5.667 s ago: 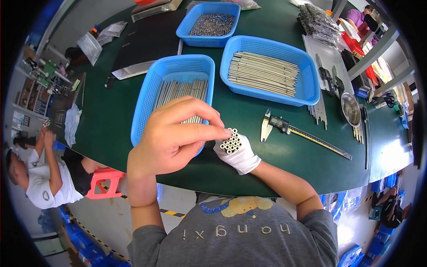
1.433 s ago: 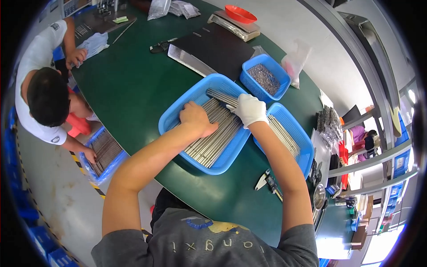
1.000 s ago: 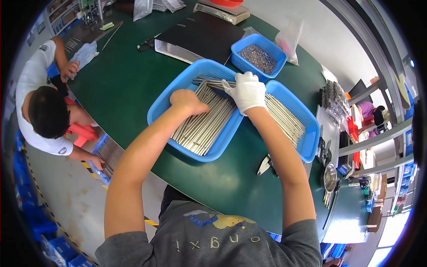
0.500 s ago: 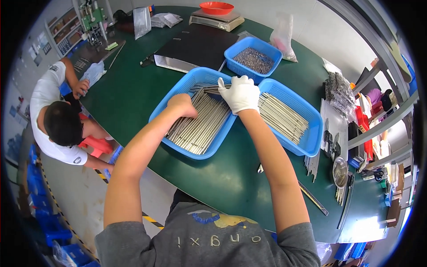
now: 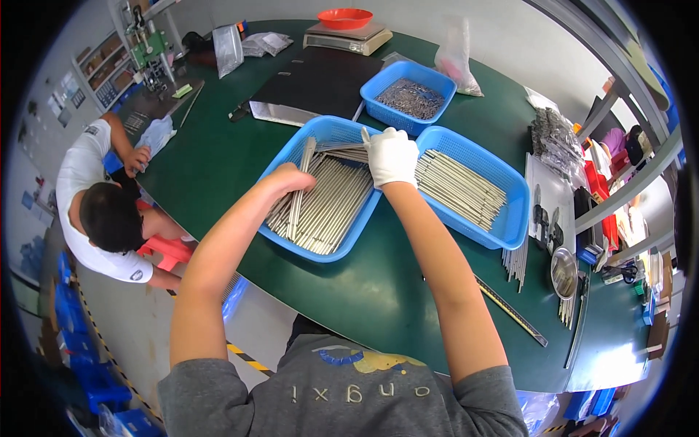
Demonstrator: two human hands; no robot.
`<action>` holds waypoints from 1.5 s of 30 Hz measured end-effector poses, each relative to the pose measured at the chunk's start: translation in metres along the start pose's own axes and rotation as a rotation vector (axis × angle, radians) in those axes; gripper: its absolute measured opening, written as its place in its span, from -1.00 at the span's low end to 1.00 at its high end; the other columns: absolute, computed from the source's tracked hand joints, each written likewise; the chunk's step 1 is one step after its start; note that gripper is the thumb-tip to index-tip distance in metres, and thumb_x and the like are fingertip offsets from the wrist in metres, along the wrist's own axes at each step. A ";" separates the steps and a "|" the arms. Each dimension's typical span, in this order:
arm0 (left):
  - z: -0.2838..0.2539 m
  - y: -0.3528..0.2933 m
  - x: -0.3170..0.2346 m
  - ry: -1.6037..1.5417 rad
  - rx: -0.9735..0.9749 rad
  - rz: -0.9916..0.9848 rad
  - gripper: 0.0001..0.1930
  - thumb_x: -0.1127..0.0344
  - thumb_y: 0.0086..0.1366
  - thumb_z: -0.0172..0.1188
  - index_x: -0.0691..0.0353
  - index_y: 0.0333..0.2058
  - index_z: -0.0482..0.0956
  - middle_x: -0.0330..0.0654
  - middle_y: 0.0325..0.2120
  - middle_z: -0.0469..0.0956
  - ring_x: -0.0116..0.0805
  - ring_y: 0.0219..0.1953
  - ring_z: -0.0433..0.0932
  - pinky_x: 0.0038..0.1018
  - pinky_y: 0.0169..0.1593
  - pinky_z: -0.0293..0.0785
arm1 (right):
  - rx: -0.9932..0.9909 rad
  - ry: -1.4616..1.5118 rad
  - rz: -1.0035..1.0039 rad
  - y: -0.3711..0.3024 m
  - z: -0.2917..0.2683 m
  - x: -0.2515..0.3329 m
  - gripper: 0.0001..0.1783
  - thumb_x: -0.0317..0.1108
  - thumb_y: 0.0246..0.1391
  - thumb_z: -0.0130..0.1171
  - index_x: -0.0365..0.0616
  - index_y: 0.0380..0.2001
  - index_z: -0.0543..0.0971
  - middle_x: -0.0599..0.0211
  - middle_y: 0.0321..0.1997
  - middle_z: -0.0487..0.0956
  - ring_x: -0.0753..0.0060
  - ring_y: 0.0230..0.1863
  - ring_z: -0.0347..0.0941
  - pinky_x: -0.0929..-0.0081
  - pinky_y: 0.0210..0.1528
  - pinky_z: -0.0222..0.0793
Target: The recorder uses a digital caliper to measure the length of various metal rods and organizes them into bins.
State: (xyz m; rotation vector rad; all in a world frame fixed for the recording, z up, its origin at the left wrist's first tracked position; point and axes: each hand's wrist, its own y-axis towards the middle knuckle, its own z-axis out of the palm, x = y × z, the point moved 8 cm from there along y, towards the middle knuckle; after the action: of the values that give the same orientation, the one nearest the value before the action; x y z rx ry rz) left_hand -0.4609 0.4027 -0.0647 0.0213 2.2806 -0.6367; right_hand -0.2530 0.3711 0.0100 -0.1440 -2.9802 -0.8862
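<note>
My left hand (image 5: 293, 177), bare, is closed around a few slim metal rods (image 5: 295, 211), raised lengthwise over the left side of a blue plastic basket (image 5: 341, 125). Beneath them lie many similar rods (image 5: 331, 197), roughly parallel. My right hand (image 5: 393, 156) wears a white glove and is curled at the basket's right rim. From its closed fingers a bundle of rods (image 5: 345, 151) sticks out leftward, crosswise over the basket's far end. The gloved fingertips themselves are partly hidden.
A second blue basket (image 5: 518, 197) of rods stands at right; a smaller one (image 5: 445, 95) behind holds small metal parts. Beyond are a black binder (image 5: 320, 80) and a scale (image 5: 346, 38). A steel ruler (image 5: 513, 313) lies near right. A co-worker (image 5: 95, 197) sits at left.
My left hand has lifted a few rods off the layer in the basket, and they now show above and below it. My right hand keeps its bundle at the basket's far end.
</note>
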 end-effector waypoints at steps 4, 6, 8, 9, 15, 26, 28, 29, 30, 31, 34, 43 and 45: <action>0.007 0.001 0.016 -0.359 0.253 -0.158 -0.84 0.25 0.06 0.14 0.21 -0.55 0.47 -0.16 -0.62 0.48 -0.33 -0.63 0.48 -0.26 -0.51 0.54 | 0.037 -0.001 0.043 0.002 0.001 -0.003 -0.63 -0.07 0.12 0.07 -0.13 -0.51 0.65 0.25 -0.38 0.54 0.21 -0.26 0.47 0.22 -0.27 0.38; -0.003 -0.002 0.015 -0.419 0.257 -0.135 -0.86 0.28 0.07 0.13 0.22 -0.54 0.47 -0.18 -0.65 0.47 -0.38 -0.66 0.47 -0.35 -0.57 0.51 | -0.061 0.022 0.030 0.002 -0.006 -0.002 -0.54 0.00 0.15 0.06 -0.12 -0.61 0.64 0.21 -0.45 0.54 0.18 -0.34 0.48 0.22 -0.33 0.40; -0.011 -0.011 0.012 -0.586 0.292 -0.110 -0.85 0.26 0.11 0.12 0.21 -0.51 0.46 -0.24 -0.69 0.44 -0.41 -0.71 0.43 -0.44 -0.61 0.45 | -0.163 0.013 0.022 0.000 -0.012 -0.002 -0.46 0.06 0.17 0.04 -0.10 -0.68 0.64 0.18 -0.53 0.54 0.15 -0.41 0.50 0.22 -0.39 0.44; -0.013 -0.017 0.008 -0.672 0.323 -0.092 -0.84 0.26 0.13 0.11 0.21 -0.49 0.45 -0.27 -0.70 0.43 -0.42 -0.73 0.41 -0.48 -0.63 0.42 | -0.194 0.018 0.014 -0.001 -0.013 -0.002 -0.48 0.05 0.14 0.07 -0.11 -0.69 0.63 0.19 -0.55 0.53 0.15 -0.43 0.50 0.22 -0.41 0.43; -0.021 -0.058 -0.008 -1.081 0.244 0.076 -0.78 0.19 0.24 0.18 0.13 -0.51 0.42 -0.36 -0.69 0.38 -0.51 -0.66 0.43 -0.54 -0.62 0.44 | -0.418 0.049 -0.025 -0.005 -0.031 0.002 -0.55 -0.04 0.07 0.16 -0.12 -0.74 0.60 0.23 -0.67 0.49 0.15 -0.54 0.48 0.21 -0.48 0.38; 0.072 -0.106 -0.103 -0.922 0.308 0.341 -0.78 0.23 0.19 0.28 0.23 -0.36 0.47 -0.34 -0.67 0.36 -0.57 -0.72 0.37 -0.58 -0.69 0.31 | 0.544 1.351 0.273 -0.035 -0.084 0.004 -0.27 0.19 0.16 0.05 -0.34 0.04 0.49 0.25 -0.13 0.60 0.47 -0.14 0.48 0.51 -0.02 0.37; 0.100 -0.132 -0.132 -0.804 0.250 0.590 -0.78 0.26 0.14 0.26 0.26 -0.31 0.52 -0.23 -0.57 0.50 -0.40 -0.67 0.47 -0.46 -0.59 0.41 | 0.516 1.524 0.270 -0.055 -0.106 0.002 -0.32 0.08 0.12 0.17 -0.33 0.07 0.46 0.25 -0.14 0.59 0.46 -0.12 0.49 0.58 -0.03 0.38; 0.110 -0.142 -0.142 -0.671 0.177 0.685 -0.73 0.27 0.09 0.26 0.30 -0.27 0.54 -0.09 -0.54 0.58 -0.21 -0.58 0.56 -0.34 -0.45 0.48 | 0.460 1.638 0.263 -0.058 -0.119 -0.004 -0.52 -0.14 0.05 0.27 -0.33 -0.11 0.52 0.26 -0.26 0.59 0.43 -0.21 0.52 0.55 -0.11 0.42; 0.115 -0.153 -0.149 -0.645 0.088 0.797 -0.70 0.30 0.04 0.25 0.35 -0.26 0.54 0.06 -0.49 0.59 0.00 -0.42 0.60 -0.26 -0.29 0.50 | 0.355 1.483 0.555 -0.067 -0.119 -0.031 -0.67 -0.48 -0.07 0.28 -0.37 -0.19 0.54 0.17 -0.32 0.62 0.43 -0.29 0.54 0.47 -0.15 0.48; 0.122 -0.158 -0.150 -0.597 0.040 0.858 -0.71 0.29 0.03 0.26 0.33 -0.28 0.55 0.06 -0.51 0.59 0.03 -0.38 0.60 -0.25 -0.28 0.50 | 0.307 1.592 0.450 -0.074 -0.132 -0.027 -0.72 -0.48 -0.08 0.28 -0.35 -0.25 0.52 0.20 -0.38 0.61 0.44 -0.33 0.54 0.48 -0.21 0.49; 0.146 -0.174 -0.144 -0.428 0.048 1.112 -0.71 0.26 0.03 0.29 0.24 -0.26 0.57 -0.03 -0.46 0.60 0.04 -0.30 0.59 -0.21 -0.22 0.51 | 0.186 1.466 0.387 -0.113 -0.164 -0.033 -0.79 -0.50 -0.10 0.28 -0.28 -0.36 0.49 0.29 -0.45 0.58 0.51 -0.39 0.52 0.53 -0.30 0.48; 0.170 -0.165 -0.093 -0.217 -0.106 1.264 -0.65 0.19 0.01 0.34 0.07 -0.18 0.56 -0.19 -0.27 0.61 -0.14 -0.20 0.59 -0.32 -0.12 0.53 | 0.173 1.472 0.166 -0.148 -0.150 0.001 -0.77 -0.54 -0.05 0.26 -0.19 -0.34 0.41 0.23 -0.30 0.66 0.59 -0.36 0.54 0.57 -0.29 0.49; 0.168 -0.168 -0.095 -0.179 -0.125 1.267 -0.64 0.19 0.00 0.34 0.07 -0.18 0.56 -0.18 -0.26 0.60 -0.12 -0.18 0.57 -0.31 -0.10 0.51 | 0.176 1.527 0.246 -0.149 -0.145 0.002 -0.78 -0.54 -0.06 0.26 -0.17 -0.38 0.41 0.25 -0.31 0.66 0.60 -0.35 0.55 0.57 -0.26 0.49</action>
State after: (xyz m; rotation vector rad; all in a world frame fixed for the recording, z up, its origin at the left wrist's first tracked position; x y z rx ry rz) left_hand -0.3145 0.1962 -0.0266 1.1747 1.6567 0.1795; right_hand -0.2689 0.1677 0.0504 0.1291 -1.5324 -0.3495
